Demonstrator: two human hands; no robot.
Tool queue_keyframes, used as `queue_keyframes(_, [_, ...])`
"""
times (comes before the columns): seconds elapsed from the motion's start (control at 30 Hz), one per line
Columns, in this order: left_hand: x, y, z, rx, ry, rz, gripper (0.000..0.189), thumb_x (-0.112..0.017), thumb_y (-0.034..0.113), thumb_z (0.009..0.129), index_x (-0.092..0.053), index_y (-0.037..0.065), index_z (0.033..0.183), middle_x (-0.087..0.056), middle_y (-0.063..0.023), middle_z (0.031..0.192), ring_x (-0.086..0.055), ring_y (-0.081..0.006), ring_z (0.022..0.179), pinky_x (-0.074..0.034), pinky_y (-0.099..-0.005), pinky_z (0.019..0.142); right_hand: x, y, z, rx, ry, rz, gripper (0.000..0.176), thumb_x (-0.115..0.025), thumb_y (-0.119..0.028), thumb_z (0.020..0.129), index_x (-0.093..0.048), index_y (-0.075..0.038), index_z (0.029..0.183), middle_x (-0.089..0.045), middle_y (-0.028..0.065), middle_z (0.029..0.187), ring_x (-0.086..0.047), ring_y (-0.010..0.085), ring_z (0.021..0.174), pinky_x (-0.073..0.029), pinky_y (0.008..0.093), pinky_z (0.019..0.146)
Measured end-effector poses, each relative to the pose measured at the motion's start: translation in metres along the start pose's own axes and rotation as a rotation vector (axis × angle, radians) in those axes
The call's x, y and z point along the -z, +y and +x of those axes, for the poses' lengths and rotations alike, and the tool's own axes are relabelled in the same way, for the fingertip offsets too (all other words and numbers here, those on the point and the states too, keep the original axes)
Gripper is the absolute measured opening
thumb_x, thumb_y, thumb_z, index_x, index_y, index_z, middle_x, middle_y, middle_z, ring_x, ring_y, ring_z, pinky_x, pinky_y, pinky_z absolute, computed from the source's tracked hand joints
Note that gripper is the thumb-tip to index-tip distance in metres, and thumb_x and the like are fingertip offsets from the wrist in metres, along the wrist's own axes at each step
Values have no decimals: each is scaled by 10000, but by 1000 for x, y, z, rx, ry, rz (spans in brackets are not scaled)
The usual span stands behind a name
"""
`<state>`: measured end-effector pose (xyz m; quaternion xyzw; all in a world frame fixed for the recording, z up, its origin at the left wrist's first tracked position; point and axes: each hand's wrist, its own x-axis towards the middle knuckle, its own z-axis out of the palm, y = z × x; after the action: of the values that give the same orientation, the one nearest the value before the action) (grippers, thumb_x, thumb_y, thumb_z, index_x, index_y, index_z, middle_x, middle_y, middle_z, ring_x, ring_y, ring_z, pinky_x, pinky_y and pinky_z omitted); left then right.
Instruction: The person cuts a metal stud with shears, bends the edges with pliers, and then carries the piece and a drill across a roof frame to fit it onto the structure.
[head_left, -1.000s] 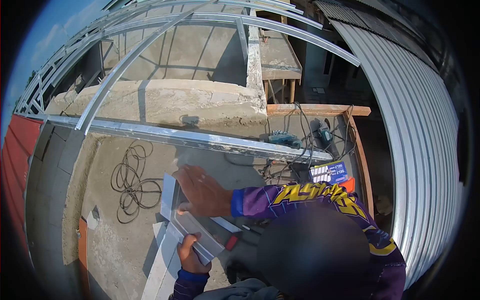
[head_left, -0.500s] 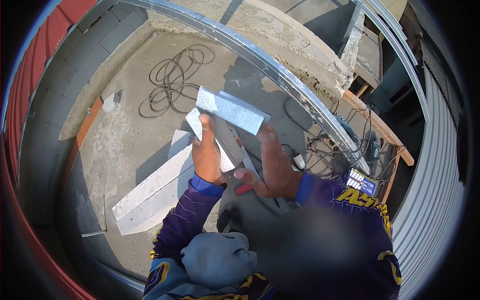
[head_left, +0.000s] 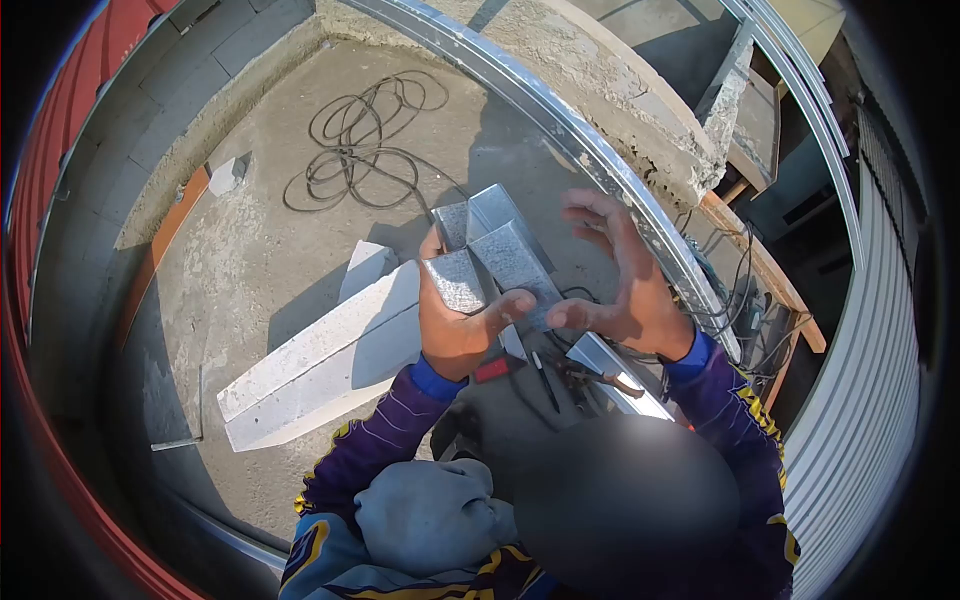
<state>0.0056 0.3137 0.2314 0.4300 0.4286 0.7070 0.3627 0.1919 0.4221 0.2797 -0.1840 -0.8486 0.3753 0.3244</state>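
My left hand [head_left: 460, 325] is closed around short galvanized metal channel pieces [head_left: 510, 260]. They sit together at angles to each other, their bent flanges facing up. To the right of them is my right hand [head_left: 640, 295], its fingers spread apart and its thumb right at the lower edge of the nearest piece. Below the hands lie a longer metal channel [head_left: 620, 375] with a plier-like tool [head_left: 605, 379] across it, a dark pen-like stick [head_left: 546, 382] and a red object [head_left: 492, 370].
Pale blocks [head_left: 310, 365] lie on the concrete floor at left, with an L-shaped square [head_left: 200, 405] beyond. A looped cable [head_left: 362, 145] is ahead. A long metal rail [head_left: 590, 150] crosses diagonally; power tools and cords [head_left: 745, 310] sit at right, beside corrugated sheets [head_left: 870, 400].
My right hand has let go of the metal pieces and moved to the right, fingers opening. The pieces have turned in my left hand, uncovering the longer channel and tools below.
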Motion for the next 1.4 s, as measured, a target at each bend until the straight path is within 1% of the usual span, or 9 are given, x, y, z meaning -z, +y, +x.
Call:
queue_keyframes(0.13, [-8, -11, -11, 102, -59, -102, 1126, -946, 278, 670, -200, -20, 1459, -453, -153, 1368, -514, -240, 1256, -480, -392, 1021, -20, 9, -11, -140, -235, -78, 1197, -933, -464, 589, -281, 18, 1469, -479, 261, 1370, -483, 373, 1308, -401, 429, 1081])
queue_keyframes(0.53, [23, 9, -18, 422, -392, 62, 1050, -914, 202, 658, -222, -4, 1420, -582, -119, 1165, -605, -225, 1110, -520, -396, 908, -12, 29, -33, -231, -458, 120, 1152, -885, -450, 647, -248, 107, 1429, -505, 329, 1295, -519, 382, 1252, -407, 398, 1057])
queue_keyframes(0.67, [54, 38, -14, 401, -772, 724, 1038, -864, 288, 664, -233, -60, 1411, -631, -233, 1059, -653, -334, 1015, -520, -407, 829, 5, 15, -35, -246, -699, -69, 1147, -864, -438, 681, -204, 145, 1415, -523, 357, 1223, -545, 420, 1189, -444, 409, 1011])
queue_keyframes(0.73, [47, 58, -2, 518, -1160, 1143, 1081, -844, 372, 672, -222, -123, 1404, -608, -341, 1020, -641, -430, 999, -514, -418, 845, 9, 10, -32, -348, -1127, -215, 1118, -846, -421, 710, -188, 147, 1413, -547, 348, 1155, -571, 449, 1104, -478, 445, 946])
queue_keyframes(0.83, [55, 60, -3, 565, -1224, 986, 1049, -854, 366, 669, -270, -123, 1390, -607, -338, 1039, -641, -429, 1003, -511, -435, 851, 5, 13, -36, -235, -1159, -199, 1094, -845, -433, 704, -221, 136, 1400, -567, 323, 1115, -586, 456, 1053, -497, 460, 893])
queue_keyframes(1.03, [50, 50, -10, 177, -935, 860, 1039, -879, 510, 696, -321, -34, 1383, -618, -235, 1092, -636, -326, 1069, -475, -409, 928, -15, 25, -65, -208, -674, 78, 1103, -811, -565, 742, -252, 122, 1398, -534, 313, 1174, -578, 435, 1101, -470, 456, 953])
queue_keyframes(1.23, [-18, -16, -55, 194, -114, -22, 978, -800, 516, 785, -271, -21, 1409, -475, -137, 1227, -501, -209, 1143, -431, -371, 973, -67, 9, -75, -284, -106, 534, 1086, -841, -491, 759, -188, 72, 1418, -501, 275, 1237, -550, 354, 1185, -440, 446, 999])
queue_keyframes(1.3, [-8, -14, -55, 225, -90, 8, 1032, -794, 545, 781, -233, -39, 1420, -502, -190, 1230, -537, -241, 1140, -441, -383, 969, -46, 21, -68, -392, -339, 458, 1077, -833, -493, 766, -187, 79, 1412, -541, 283, 1188, -593, 356, 1121, -464, 441, 972])
queue_keyframes(1.4, [33, 37, -22, 340, -785, 734, 1058, -738, 599, 808, -211, -82, 1422, -580, -344, 1122, -636, -410, 1063, -495, -451, 916, 2, 16, -51, -255, -725, 16, 1040, -837, -432, 751, -203, 89, 1388, -573, 307, 1153, -619, 406, 1060, -500, 447, 925])
